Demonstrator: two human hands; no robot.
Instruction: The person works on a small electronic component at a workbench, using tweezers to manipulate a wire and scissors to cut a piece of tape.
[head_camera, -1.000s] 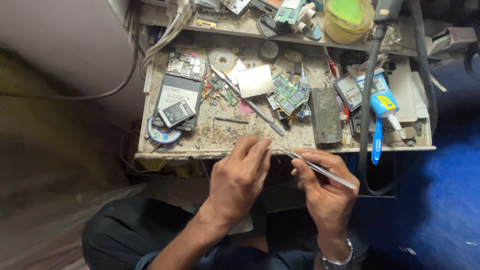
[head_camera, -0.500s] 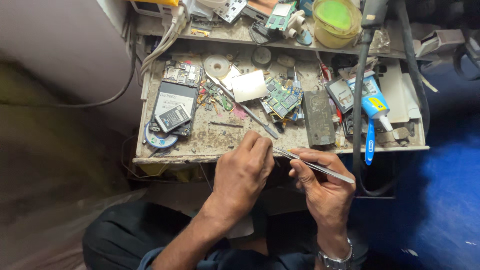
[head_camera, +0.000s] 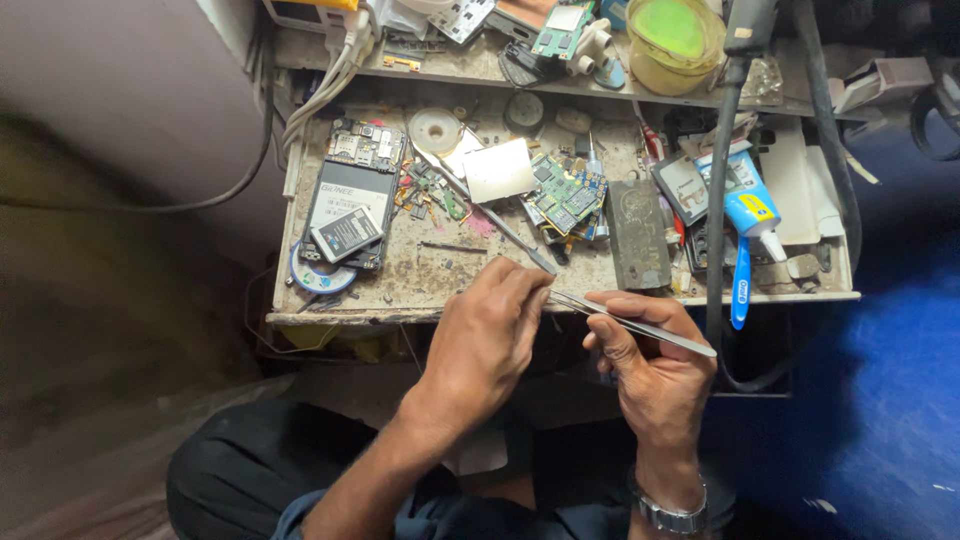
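Steel tweezers (head_camera: 632, 322) sit pinched in your right hand (head_camera: 655, 375), thumb and forefinger closed on the shaft, with the rear end slanting out to the right past your knuckles and the tips pointing left toward your other hand. Your left hand (head_camera: 487, 335) is curled shut just in front of the workbench edge (head_camera: 400, 312), fingertips bunched together right where the tweezer tips meet them; whatever small part it may be pinching is hidden under the fingers, so you cannot tell what is there. Both hands hover below the front lip of the bench, close together, over your lap.

On the bench above your left hand lies a thin metal tool (head_camera: 500, 225), running diagonally toward your knuckles. To the far left rests an opened phone (head_camera: 352, 190) with a small battery (head_camera: 346, 233) lying tilted on it, and a roll of tape (head_camera: 320, 277) just below. A white square card (head_camera: 500, 170) sits near the middle, beside a green circuit board (head_camera: 567, 195). A dark rectangular slab (head_camera: 638, 235) lies to the right of that, then a blue-and-white glue tube (head_camera: 748, 205) and a blue toothbrush (head_camera: 740, 285). A yellow-green bowl (head_camera: 675, 40) stands on the upper shelf. A metal watch (head_camera: 668, 512) circles your right wrist
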